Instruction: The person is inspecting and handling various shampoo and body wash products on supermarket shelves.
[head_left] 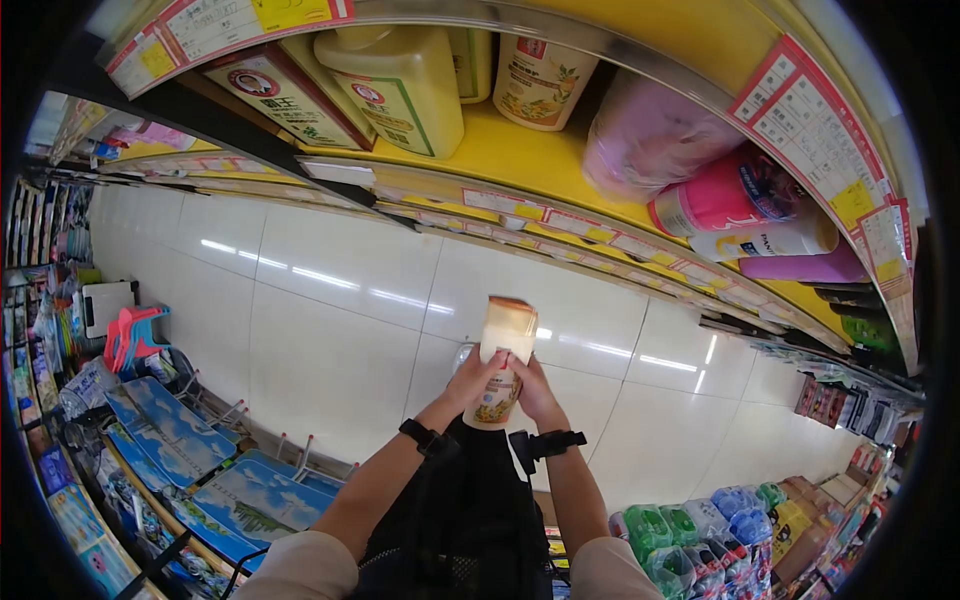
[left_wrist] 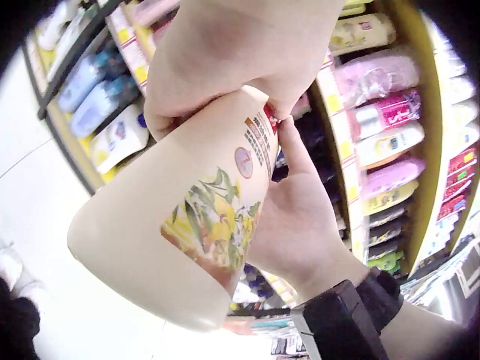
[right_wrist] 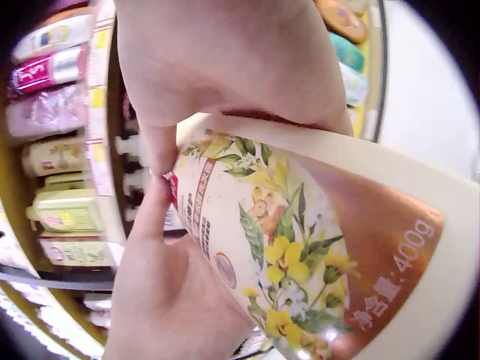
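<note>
A cream-coloured bottle (head_left: pixel 492 402) with a yellow-flower label is held in front of my body, over the aisle floor. My left hand (head_left: pixel 470 379) grips one side of it and my right hand (head_left: pixel 536 388) the other, the two thumbs meeting across its front. In the left wrist view the bottle (left_wrist: pixel 142 217) slants, its wide base toward the lower left. Copper-coloured printing reading 400g shows on the bottle (right_wrist: pixel 375 202) in the right wrist view. Fingers behind the bottle are hidden.
Ahead, a yellow shelf (head_left: pixel 490 130) holds a similar cream bottle (head_left: pixel 540 85), a yellow jug (head_left: pixel 400 90) and a pink wrapped pack (head_left: pixel 650 135). Blue folding tables (head_left: pixel 175 430) and small plastic chairs (head_left: pixel 135 335) stand left. Packs of green bottles (head_left: pixel 660 530) lie at lower right.
</note>
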